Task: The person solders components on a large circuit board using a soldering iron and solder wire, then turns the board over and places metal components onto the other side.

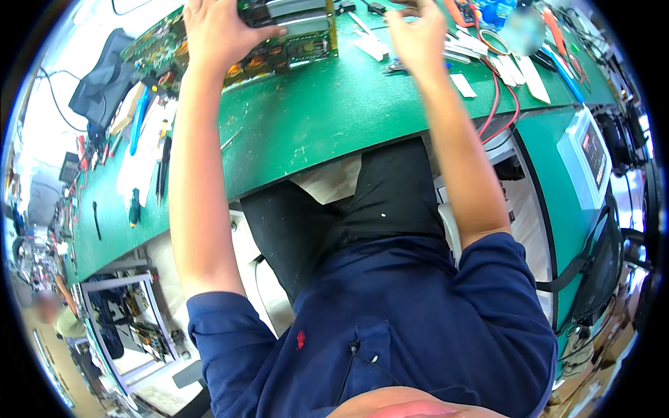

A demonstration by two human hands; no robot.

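A green circuit board (317, 50) with metal heat sinks (306, 26) and copper-coloured coils lies at the far side of the green bench. My left hand (214, 38) rests over its left half, thumb stretched out to the right across the parts; its fingertips run up to the picture's top edge. To the right of the board, my right hand (421, 38) is raised over the bench with its fingers curled together. A small dark piece (376, 8) is close to those fingertips; whether they grip it cannot be made out. White strips (373, 47) lie just left of that hand.
Red test leads (496, 104), a roll of tape (495, 42) and more white strips (533, 78) crowd the right side. A clear plastic case (587, 159) sits at the right edge. Leftward lie a green-handled screwdriver (134, 207), a blue tool (139, 120) and a dark grey cloth-like item (104, 80). Another person (68, 322) is far left.
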